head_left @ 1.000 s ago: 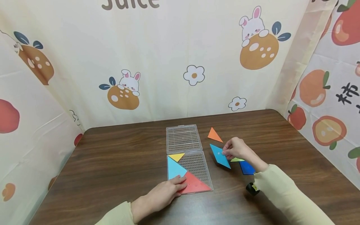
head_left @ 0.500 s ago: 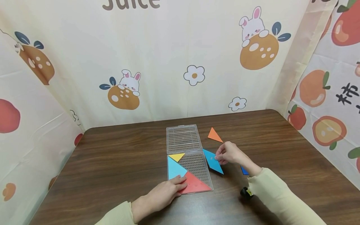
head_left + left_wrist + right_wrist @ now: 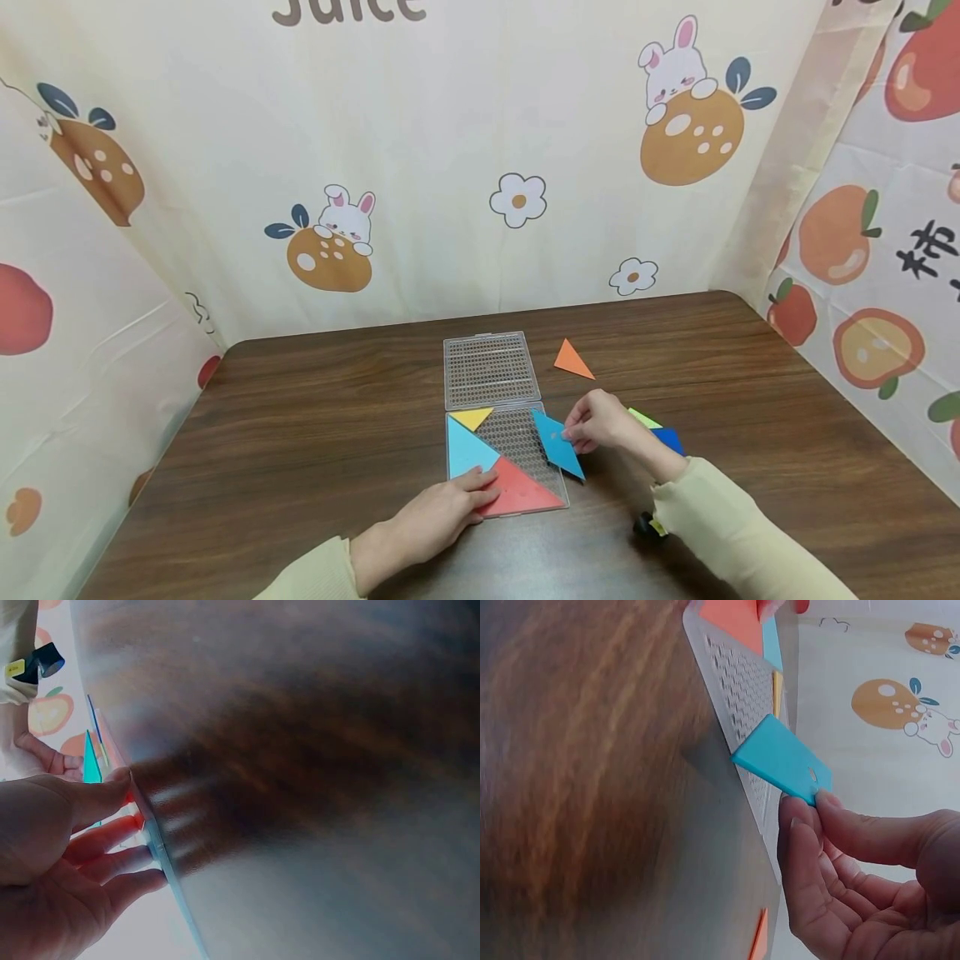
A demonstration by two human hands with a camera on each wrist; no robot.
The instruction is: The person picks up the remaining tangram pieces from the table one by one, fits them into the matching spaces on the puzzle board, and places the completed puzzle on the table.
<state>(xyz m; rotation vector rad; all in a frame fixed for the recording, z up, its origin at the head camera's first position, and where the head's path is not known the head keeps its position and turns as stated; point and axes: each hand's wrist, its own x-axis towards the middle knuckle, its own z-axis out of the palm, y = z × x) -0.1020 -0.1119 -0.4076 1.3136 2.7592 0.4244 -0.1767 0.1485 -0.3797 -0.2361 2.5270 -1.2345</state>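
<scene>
The right hand [image 3: 600, 423] pinches a blue parallelogram piece [image 3: 558, 446] between thumb and fingers, tilted over the right edge of the tray's near half [image 3: 531, 437]. In the right wrist view the same blue piece [image 3: 784, 761] is held at its edge by the right hand [image 3: 870, 877]. The left hand [image 3: 442, 517] rests with fingertips on the red triangle [image 3: 521, 490] and the tray's near edge. A light blue triangle [image 3: 468, 450] and a yellow triangle [image 3: 471, 418] lie in the tray. The left wrist view shows the left hand [image 3: 75, 855] at the tray edge.
An orange triangle [image 3: 572, 362] lies right of the tray's gridded far half [image 3: 491, 371]. Dark blue [image 3: 670, 438] and yellow-green [image 3: 643, 418] pieces lie partly behind the right arm. A black wrist device [image 3: 647, 525] is beside the right sleeve.
The right hand has moved left and slightly nearer, carrying the blue parallelogram from beside the tray to over its right edge. The left hand has stayed in place.
</scene>
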